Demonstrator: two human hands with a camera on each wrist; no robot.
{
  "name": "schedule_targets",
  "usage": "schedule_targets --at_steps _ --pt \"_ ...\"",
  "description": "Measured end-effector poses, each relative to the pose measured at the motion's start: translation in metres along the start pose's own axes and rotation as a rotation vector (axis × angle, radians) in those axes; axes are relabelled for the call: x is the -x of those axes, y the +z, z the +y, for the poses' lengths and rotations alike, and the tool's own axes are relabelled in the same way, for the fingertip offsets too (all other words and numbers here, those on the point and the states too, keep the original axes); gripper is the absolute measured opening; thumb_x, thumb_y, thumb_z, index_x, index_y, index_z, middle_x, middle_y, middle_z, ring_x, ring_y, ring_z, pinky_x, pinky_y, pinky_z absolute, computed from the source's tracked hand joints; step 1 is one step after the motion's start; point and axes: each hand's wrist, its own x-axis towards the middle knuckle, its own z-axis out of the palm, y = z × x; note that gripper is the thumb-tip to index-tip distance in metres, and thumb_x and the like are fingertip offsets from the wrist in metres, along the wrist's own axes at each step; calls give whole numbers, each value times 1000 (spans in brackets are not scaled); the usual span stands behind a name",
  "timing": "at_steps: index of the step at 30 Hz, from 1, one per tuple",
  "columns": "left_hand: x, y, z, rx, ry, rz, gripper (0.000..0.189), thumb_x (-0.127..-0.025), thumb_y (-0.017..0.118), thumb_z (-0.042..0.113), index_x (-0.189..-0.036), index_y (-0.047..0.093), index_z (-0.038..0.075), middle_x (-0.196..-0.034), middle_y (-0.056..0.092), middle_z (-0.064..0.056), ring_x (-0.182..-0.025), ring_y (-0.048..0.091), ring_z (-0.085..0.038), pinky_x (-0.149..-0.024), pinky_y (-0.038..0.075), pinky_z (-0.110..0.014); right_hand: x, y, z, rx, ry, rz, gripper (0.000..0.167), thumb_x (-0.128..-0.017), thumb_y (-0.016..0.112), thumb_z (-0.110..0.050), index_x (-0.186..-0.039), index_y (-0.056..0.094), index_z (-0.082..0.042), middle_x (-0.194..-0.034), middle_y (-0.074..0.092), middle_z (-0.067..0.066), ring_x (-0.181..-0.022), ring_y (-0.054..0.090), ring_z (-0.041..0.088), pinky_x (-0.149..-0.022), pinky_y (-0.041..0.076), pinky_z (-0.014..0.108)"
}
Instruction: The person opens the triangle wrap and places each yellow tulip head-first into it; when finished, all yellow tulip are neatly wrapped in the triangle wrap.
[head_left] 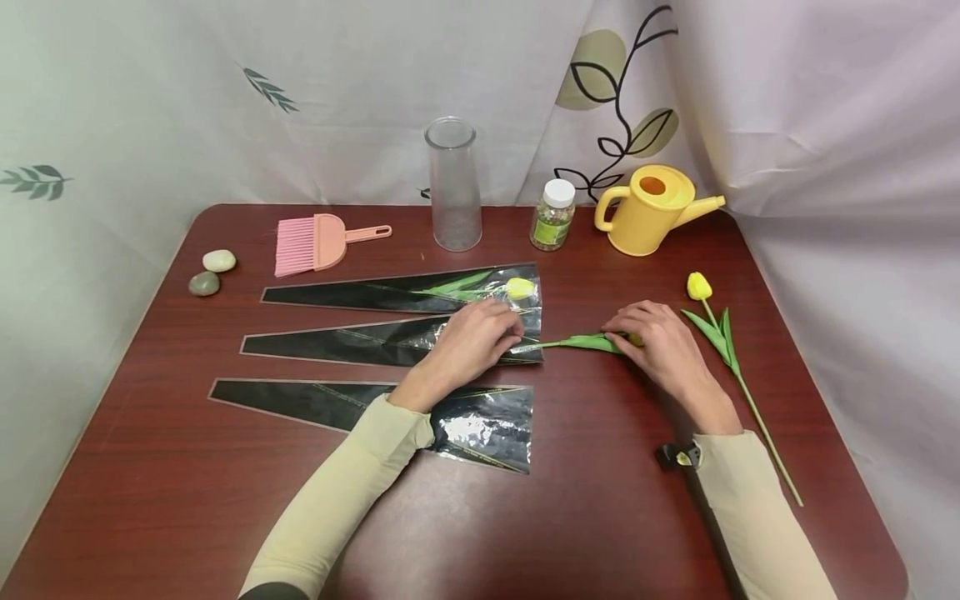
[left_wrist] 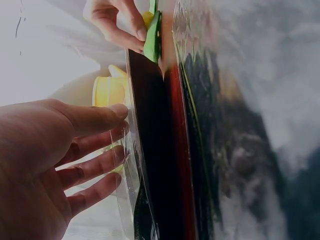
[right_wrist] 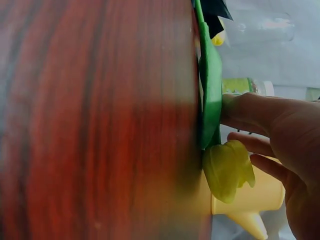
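Observation:
My left hand (head_left: 474,340) pinches the mouth edge of the middle black-and-clear flower sleeve (head_left: 322,343). In the left wrist view its thumb and fingers meet at the lifted film, and the mouth gapes. My right hand (head_left: 660,350) holds a yellow artificial tulip (right_wrist: 227,170) near its leaves, just below the bloom. The tulip lies sideways, its stem end at the sleeve's mouth; whether the tip is inside is hard to tell. Behind it, another sleeve (head_left: 322,295) contains a yellow tulip (head_left: 520,288). A third sleeve (head_left: 300,398) lies flat, partly under my left forearm.
One more tulip (head_left: 735,367) lies at the right edge. Along the back stand a clear vase (head_left: 456,192), a white-capped jar (head_left: 552,215) and a yellow watering can (head_left: 647,212). A pink brush with dustpan (head_left: 322,242) and two stones (head_left: 204,283) lie at the left.

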Motion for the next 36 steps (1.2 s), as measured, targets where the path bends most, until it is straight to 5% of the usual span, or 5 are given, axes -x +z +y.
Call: schedule_targets --at_steps 10,29,36 --pt "0 -1 0 3 -7 -5 5 -89 73 19 -89 69 17 -93 66 5 -94 58 -16 -86 45 -34 -1 -6 1 36 -59 -68 18 -77 80 -5 -94 76 -6 -97 71 8 -105 59 33 -97 38 44" --pt "-1 -1 2 6 -6 -2 6 -88 74 18 -88 68 18 -90 65 5 -91 58 -17 -82 45 -35 2 -13 8 66 -90 -40 13 -72 82 -2 -79 72 -3 -88 67 6 -97 58 29 -93 40 44" --pt "-1 -1 2 -3 -8 -1 6 -88 74 18 -88 68 18 -91 65 5 -92 58 -17 -82 45 -34 -3 -11 -9 63 -26 -32 12 -74 84 -13 -79 74 -8 -86 68 2 -93 58 25 -90 41 43"
